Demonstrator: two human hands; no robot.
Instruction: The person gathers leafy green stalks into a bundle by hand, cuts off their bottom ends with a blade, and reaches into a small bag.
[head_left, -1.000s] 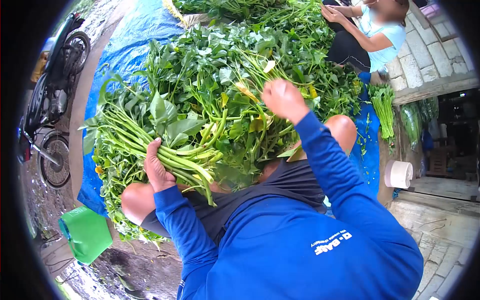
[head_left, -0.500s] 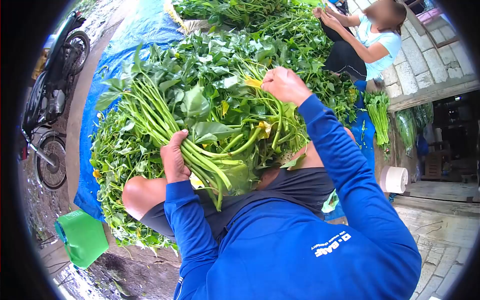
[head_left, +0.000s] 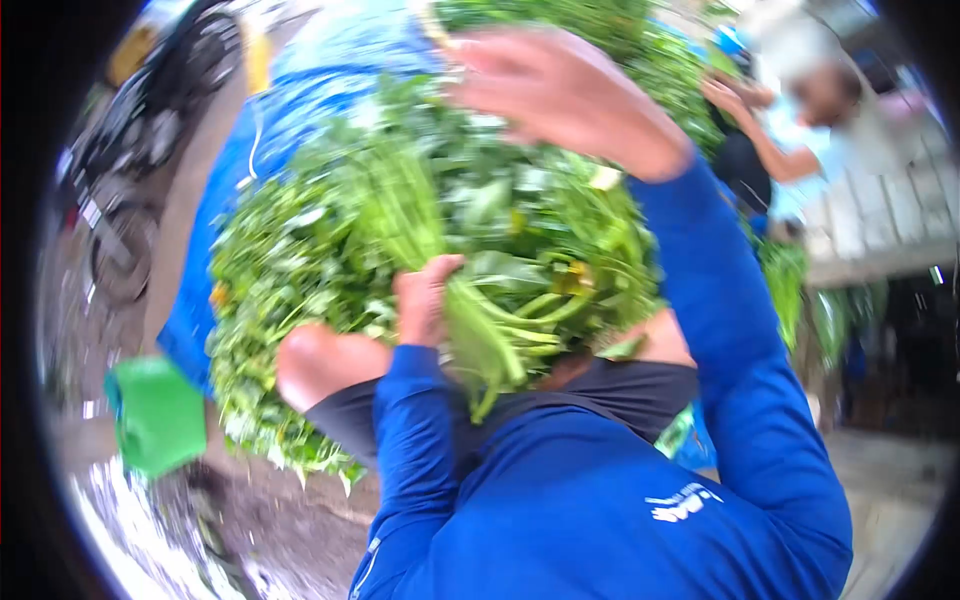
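A bunch of long green stems [head_left: 400, 205] with leaves is gripped in my left hand [head_left: 423, 298], its cut ends hanging over my lap. My right hand [head_left: 540, 90] is raised above the far part of the leafy pile [head_left: 300, 270], smeared by motion. Its fingers point left, and whether they hold anything cannot be made out. Loose curved stems and a few yellow leaves [head_left: 575, 278] lie just right of the bunch.
The pile rests on a blue tarp [head_left: 205, 290]. A green container [head_left: 155, 415] stands at the lower left, a motorcycle [head_left: 130, 220] at the left. Another person [head_left: 790, 150] sits at the upper right, near stacked green bundles [head_left: 785, 280].
My right hand has risen and moved left over the pile, away from the yellow leaf. The bunch in my left hand has shifted right and stands more upright. The view has tilted and blurred.
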